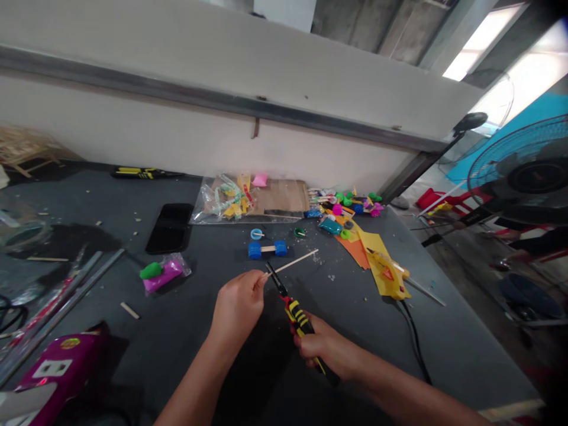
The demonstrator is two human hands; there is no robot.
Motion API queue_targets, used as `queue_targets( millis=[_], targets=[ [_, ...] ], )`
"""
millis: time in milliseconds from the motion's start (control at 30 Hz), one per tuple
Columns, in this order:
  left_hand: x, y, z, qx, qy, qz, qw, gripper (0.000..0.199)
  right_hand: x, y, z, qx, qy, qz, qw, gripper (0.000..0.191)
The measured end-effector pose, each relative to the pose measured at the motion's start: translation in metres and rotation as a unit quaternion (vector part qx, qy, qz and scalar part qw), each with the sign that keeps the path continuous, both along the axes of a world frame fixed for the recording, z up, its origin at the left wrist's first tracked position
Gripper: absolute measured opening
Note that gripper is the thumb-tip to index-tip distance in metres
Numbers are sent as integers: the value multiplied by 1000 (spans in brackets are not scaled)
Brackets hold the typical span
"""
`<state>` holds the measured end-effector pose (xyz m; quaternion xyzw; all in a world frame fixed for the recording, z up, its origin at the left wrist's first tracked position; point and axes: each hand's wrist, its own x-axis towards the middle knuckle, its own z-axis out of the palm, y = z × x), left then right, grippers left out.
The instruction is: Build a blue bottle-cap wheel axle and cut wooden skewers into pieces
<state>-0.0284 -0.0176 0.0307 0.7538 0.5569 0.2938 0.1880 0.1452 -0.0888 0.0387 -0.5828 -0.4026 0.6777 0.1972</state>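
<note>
Between the fingertips of my left hand [239, 302] is one end of a thin wooden stick [297, 260], which slants up to the right. My right hand [326, 343] is wrapped around the black-and-yellow handles of long-nose pliers [298, 316]. The jaws of the pliers are at the stick, just right of my left fingertips; whether they grip it I cannot tell. Beyond the stick lie two blue bottle caps joined by a short wooden piece [267, 249]. Behind that are a light blue ring-like cap [256, 234] and a green one [300, 232].
A yellow glue gun [388, 272] rests on yellow paper at the right, its cord trailing forward. At the left are a black phone [169, 228], a purple clay packet [163, 275] and a purple power strip [62, 361]. A clear plastic bag [208, 201] lies near the wall.
</note>
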Motion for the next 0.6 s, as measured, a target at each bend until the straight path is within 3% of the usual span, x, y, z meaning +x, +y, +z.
queue_targets(
  millis=[233,600],
  targets=[
    [2,0,-3,-25,9,17,1000,23,-2,2,0,-31,-7,-11,999,32],
    [3,0,-3,-46,26,8,999,26,1,1,5,-118,67,-63,989,34]
  ],
)
